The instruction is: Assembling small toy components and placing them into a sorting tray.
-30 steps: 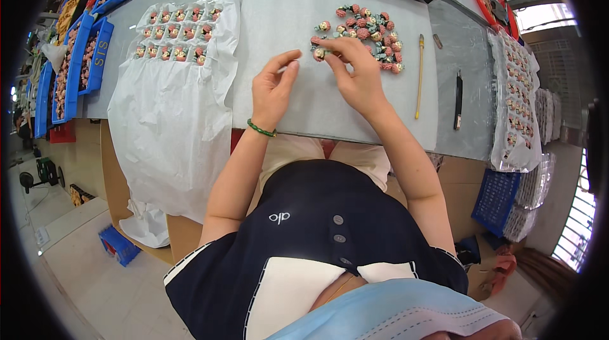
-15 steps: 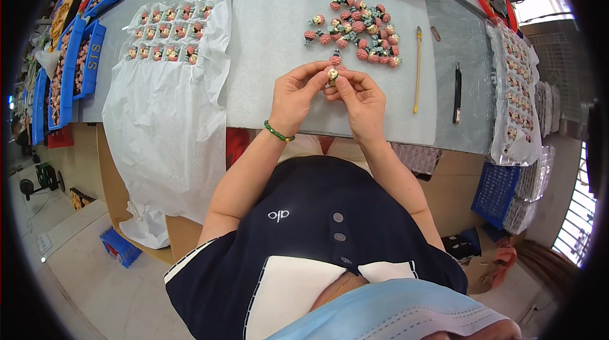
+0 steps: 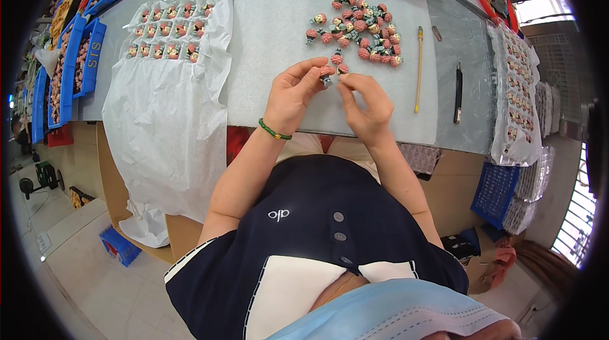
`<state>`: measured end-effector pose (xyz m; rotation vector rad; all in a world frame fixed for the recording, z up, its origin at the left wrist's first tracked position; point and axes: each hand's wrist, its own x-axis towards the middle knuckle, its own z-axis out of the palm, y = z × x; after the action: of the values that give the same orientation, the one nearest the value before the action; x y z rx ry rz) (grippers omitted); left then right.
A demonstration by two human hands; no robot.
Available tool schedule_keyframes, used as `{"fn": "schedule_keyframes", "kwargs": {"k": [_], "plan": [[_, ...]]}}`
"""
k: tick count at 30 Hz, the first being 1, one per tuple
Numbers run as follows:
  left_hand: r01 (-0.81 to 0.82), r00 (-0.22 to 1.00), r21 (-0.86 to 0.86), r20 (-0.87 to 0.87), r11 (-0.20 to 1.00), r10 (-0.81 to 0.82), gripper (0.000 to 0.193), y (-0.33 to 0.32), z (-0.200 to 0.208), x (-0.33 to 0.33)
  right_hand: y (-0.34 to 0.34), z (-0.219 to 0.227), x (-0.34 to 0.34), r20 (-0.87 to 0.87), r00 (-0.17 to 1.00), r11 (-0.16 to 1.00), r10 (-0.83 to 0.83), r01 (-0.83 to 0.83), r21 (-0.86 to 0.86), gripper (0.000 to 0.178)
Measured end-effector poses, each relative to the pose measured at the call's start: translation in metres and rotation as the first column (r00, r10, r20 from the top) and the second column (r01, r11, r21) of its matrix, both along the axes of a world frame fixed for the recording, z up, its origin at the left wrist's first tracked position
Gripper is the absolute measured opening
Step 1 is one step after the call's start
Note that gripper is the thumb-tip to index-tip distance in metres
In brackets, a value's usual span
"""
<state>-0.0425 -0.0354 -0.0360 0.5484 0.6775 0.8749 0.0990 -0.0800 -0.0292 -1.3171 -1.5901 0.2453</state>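
Observation:
A small figurine with a bumpy pink head and a dark grey-green body is pinched between the thumb and fingers of my left hand, over the white foam sheet. Close beside it, my right hand has its thumb and forefinger pressed together; whatever they hold, if anything, is too small to make out. Just beyond these fingertips lie another pink-headed figurine and part of one more. Farther off, a loose cluster of several similar figurines is spread on the sheet.
To the left stands a white compartment tray of figurines, partly under thin white paper. On the right are a yellow-handled brush, a black pen-like tool and a wrapped tray. Blue bins line the far left.
My hands have moved slightly apart, the right one shifting right. The figurine in my left hand has turned, from its pale face showing to its pink head and dark body.

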Motion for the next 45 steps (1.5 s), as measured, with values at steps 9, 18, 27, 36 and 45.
{"fn": "schedule_keyframes", "kwargs": {"k": [9,18,27,36,45], "plan": [[-0.038,0.999,-0.144,-0.002,0.989,0.038,0.028,0.007,0.010,-0.004,0.009,0.004,0.004,0.112,0.993,0.908,-0.043,0.086,-0.411,0.022],[0.154,0.970,0.099,-0.202,0.983,-0.132,0.024,0.001,0.005,0.007,-0.007,0.005,-0.002,-0.841,0.495,0.819,-0.217,-0.376,-0.433,0.019],[0.129,0.967,0.096,-0.232,0.987,-0.104,0.021,-0.003,0.004,0.018,-0.018,-0.001,0.000,-0.839,0.491,0.844,-0.237,-0.324,-0.428,0.014],[0.174,0.984,0.021,0.035,0.985,-0.174,0.024,-0.002,0.001,0.016,-0.018,-0.006,0.004,-0.520,0.854,0.985,-0.010,-0.081,-0.152,0.019],[0.200,0.972,-0.046,0.132,0.979,-0.193,0.029,-0.003,-0.002,0.013,-0.021,-0.009,0.005,-0.493,0.869,0.986,-0.032,-0.055,-0.159,0.035]]}}
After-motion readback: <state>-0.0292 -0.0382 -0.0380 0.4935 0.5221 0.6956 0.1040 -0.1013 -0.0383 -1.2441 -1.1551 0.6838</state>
